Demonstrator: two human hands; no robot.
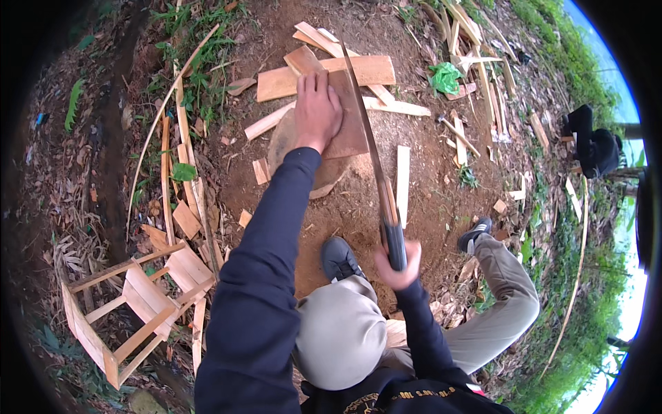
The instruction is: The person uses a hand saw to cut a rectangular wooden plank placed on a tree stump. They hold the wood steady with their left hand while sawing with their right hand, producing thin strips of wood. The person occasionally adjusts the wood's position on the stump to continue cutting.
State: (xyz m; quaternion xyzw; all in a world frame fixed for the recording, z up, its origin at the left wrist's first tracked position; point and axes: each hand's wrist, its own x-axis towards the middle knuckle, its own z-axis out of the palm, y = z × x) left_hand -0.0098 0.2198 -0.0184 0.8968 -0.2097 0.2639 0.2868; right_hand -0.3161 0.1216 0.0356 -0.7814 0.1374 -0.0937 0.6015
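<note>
My left hand [319, 114] lies flat on a brown wooden board [350, 131], its fingers pointing away from me. The board rests on a round wood stump [283, 141] and overlaps other planks. In my right hand [402, 268] is the black handle of a long, narrow, tapering blade [372, 148]. That blade points away from me along the board's right edge. Whether its edge has teeth, or whether it touches the wood, I cannot tell. Beyond my left hand, a flat plank [369, 70] lies crosswise under a small wood block [303, 61].
A hammer [460, 135] and a green plastic bag [445, 79] lie to the right, near piled wood strips [491, 90]. At the lower left stands a wooden frame [141, 290]. A loose slat [403, 183] lies beside the blade. My shoes [339, 259] are close to the stump.
</note>
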